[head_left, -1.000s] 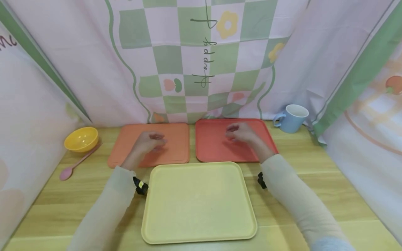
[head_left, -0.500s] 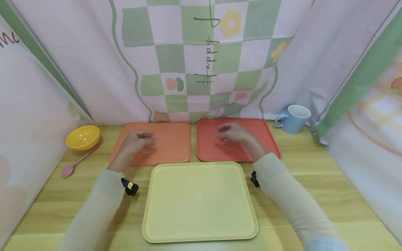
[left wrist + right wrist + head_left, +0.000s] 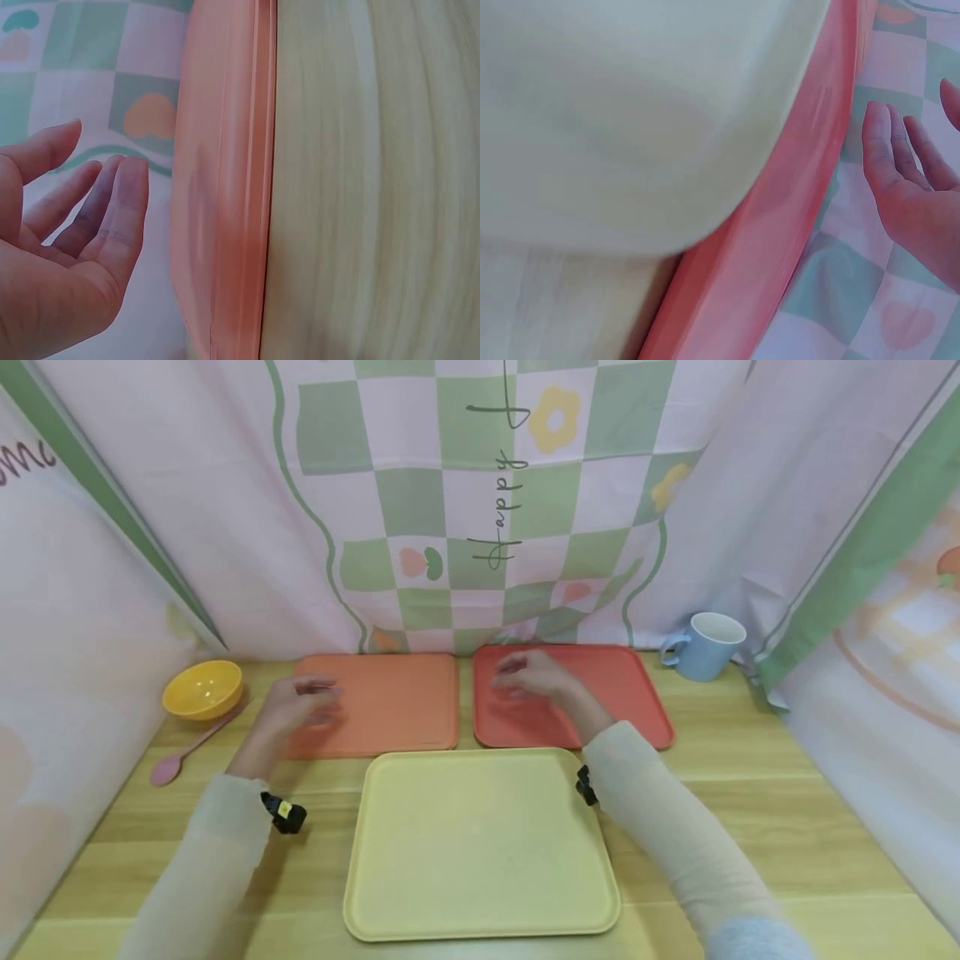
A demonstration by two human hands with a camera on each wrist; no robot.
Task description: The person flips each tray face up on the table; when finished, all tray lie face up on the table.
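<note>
The step in hand looks like a free-handed pause above the trays, with nothing gripped. Take the yellow tray (image 3: 480,843), lying flat on the table (image 3: 750,818), as the landmark. The orange tray (image 3: 397,706) lies beyond it to the left, and the red tray (image 3: 622,693) beyond it to the right; both are just past its far edge, and whether they touch it I cannot tell.

The left hand (image 3: 294,703) hangs over the orange tray's left part, fingers loosely bent round nothing; the left wrist view shows a gap between hand and tray. The right hand (image 3: 534,675) is likewise relaxed and holds nothing, hanging over the red tray's left part.

Farther out, the yellow bowl (image 3: 202,691) stands left of the landmark and beyond it, the pink spoon (image 3: 167,770) to its left, and the blue mug (image 3: 705,647) to its right and beyond.

As a judgement, gripping either far tray would call for lowering the hand above it to a rim and closing the fingers there
</note>
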